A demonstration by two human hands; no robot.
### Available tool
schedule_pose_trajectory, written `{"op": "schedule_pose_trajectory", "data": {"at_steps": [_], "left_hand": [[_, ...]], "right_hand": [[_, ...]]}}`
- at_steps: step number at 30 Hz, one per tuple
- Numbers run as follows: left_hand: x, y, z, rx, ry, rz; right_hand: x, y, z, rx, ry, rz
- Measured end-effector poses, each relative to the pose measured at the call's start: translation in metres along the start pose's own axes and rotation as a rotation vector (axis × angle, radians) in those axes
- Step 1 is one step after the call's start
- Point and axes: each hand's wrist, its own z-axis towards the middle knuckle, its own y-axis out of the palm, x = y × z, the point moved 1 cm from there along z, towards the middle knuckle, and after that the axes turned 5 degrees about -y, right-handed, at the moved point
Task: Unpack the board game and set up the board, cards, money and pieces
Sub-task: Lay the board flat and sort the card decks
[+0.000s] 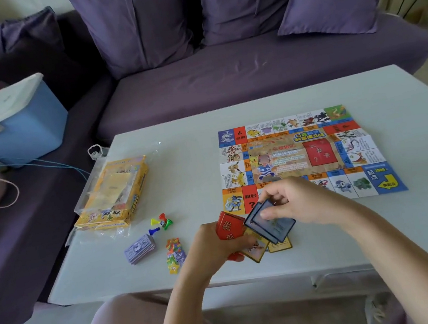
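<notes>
At the far left I am viewing a blue storage bin (20, 127) with a white lid, resting on the purple sofa (223, 79). The pale worktop (180, 166) is standing in front of the sofa.

On the worktop's left part, the yellow game box (118, 190) is lying flat, partly inside a clear bag (92, 175). Just in front of the box, the coloured pawns (161, 221) are lying tipped over in a cluster around a small die (162, 224). Just nearer to me, the money stack (140, 249) is sitting as one purple pile, and the star tokens (175, 255) are heaped just to its right.

The left hand (215, 243) is gripping the red cards (229, 227) above the worktop's near edge, its fingers (241, 242) curling round the pack. The yellow-bordered cards (280, 247) are showing under both hands; I cannot tell whether they are being held or lying loose.

The right hand (299, 199) is pinching the blue cards (273, 224), two fanned slightly, between thumb and fingers, overlapping the red cards' right edge.

Behind and to the right of the hands, the board (302, 155) is lying unfolded and flat on the worktop, with its near edge partly covered by the right hand.
</notes>
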Motion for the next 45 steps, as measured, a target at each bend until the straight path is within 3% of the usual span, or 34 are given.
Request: {"op": "schedule_pose_trajectory", "data": {"at_steps": [7,12,16,20,26,31,40,45], "left_hand": [[-0.006,0.001,0.0,0.009,-0.014,-0.376],[-0.006,0.001,0.003,0.175,-0.038,-0.698],[-0.004,-0.004,0.005,0.239,-0.027,-0.483],[-0.002,0.0,0.002,0.15,-0.01,-0.297],[0.0,0.013,0.004,0.147,0.019,-0.344],[-0.005,0.016,0.013,0.142,-0.094,-0.535],[-0.009,0.03,0.013,0.021,-0.199,-0.399],[-0.011,0.027,0.018,0.023,-0.219,-0.335]], "right_hand": [[0.015,0.008,-0.005,0.302,0.068,0.155],[0.018,0.016,-0.011,0.193,0.133,0.155],[0.022,0.016,-0.011,0.265,0.171,0.234],[0.021,0.018,-0.009,0.269,0.181,0.266],[0.022,0.027,-0.008,0.198,0.167,0.262],[0.04,0.024,-0.011,0.289,0.235,0.205],[0.058,0.041,-0.012,0.32,0.305,-0.039],[0.041,0.039,-0.016,-0.009,0.266,-0.34]]}}
